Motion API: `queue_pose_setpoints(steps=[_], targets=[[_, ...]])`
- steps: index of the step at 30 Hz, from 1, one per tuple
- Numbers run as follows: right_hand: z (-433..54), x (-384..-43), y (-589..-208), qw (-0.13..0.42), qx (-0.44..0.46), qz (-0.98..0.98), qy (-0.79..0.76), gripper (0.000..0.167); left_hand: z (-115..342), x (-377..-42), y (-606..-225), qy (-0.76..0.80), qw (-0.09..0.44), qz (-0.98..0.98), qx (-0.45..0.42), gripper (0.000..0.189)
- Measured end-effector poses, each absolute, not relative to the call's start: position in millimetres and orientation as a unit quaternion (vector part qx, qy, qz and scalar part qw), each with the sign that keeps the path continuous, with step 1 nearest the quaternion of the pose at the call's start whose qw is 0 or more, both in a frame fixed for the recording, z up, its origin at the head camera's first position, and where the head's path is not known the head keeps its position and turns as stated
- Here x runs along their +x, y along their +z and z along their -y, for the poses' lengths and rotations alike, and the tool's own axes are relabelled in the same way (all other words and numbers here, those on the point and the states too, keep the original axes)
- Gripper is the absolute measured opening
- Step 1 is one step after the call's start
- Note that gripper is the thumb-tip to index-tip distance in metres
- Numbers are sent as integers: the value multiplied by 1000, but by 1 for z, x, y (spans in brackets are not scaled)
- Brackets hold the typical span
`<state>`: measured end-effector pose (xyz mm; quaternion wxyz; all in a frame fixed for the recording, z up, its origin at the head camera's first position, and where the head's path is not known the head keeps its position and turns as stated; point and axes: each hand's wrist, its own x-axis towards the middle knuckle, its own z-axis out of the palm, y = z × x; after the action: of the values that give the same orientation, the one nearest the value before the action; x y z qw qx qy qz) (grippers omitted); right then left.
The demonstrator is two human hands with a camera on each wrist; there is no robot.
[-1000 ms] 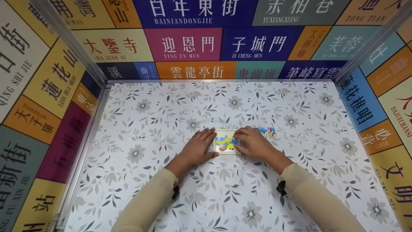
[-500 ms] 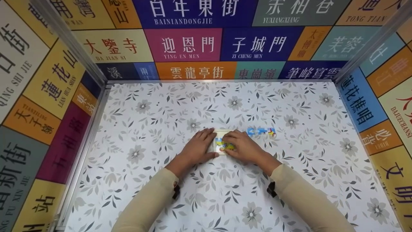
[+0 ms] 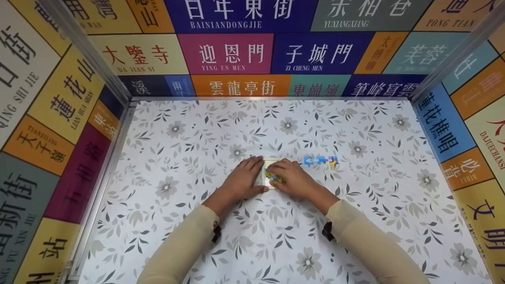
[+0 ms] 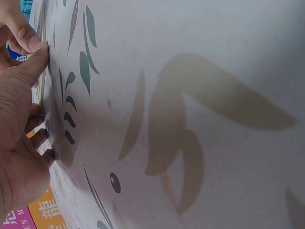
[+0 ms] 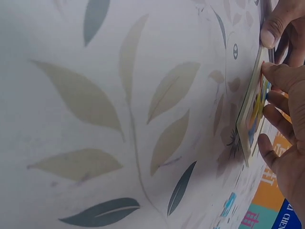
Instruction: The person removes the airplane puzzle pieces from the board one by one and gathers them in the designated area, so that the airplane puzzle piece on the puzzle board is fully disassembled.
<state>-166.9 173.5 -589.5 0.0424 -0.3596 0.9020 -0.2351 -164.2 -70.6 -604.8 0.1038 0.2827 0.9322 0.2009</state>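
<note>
A small jigsaw puzzle in a pale frame (image 3: 270,160) lies flat on the table, its pieces (image 3: 269,180) showing yellow, blue and green. My left hand (image 3: 243,179) holds the frame's left side, with the fingers toward the top corner and the thumb at the bottom corner. Over the puzzle, my right hand (image 3: 294,177) rests its thumb and fingertips on the pieces and hides much of the picture. From the right wrist view, the thumb and spread fingers touch the picture inside the frame (image 5: 244,125); no loose piece shows between them.
Several loose blue puzzle pieces (image 3: 314,160), one with red and yellow, lie right of the frame, beyond my right hand. The tabletop (image 3: 189,244) has a leaf-and-flower print. Walls with colourful sign panels (image 3: 232,55) enclose the back and both sides.
My right hand has moved left from the frame's right side onto the pieces, uncovering more loose blue pieces. It shifted slightly further left in the last half second. My left hand has stayed put.
</note>
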Motion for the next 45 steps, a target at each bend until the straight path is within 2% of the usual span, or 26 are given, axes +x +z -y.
queue_pose_setpoints(steps=[6,27,35,45], targets=[[-168,-168,-587,60,-350,-904,-238,40,71,-165,-606,206,102,-931,285,91],[-164,-171,-587,64,-357,-890,-277,38,71,-164,-603,205,110,-932,277,92],[-164,-171,-590,36,-363,-888,-279,32,71,-163,-603,214,102,-929,283,91],[-163,-170,-592,6,-373,-887,-273,34,72,-164,-605,214,100,-929,287,91]])
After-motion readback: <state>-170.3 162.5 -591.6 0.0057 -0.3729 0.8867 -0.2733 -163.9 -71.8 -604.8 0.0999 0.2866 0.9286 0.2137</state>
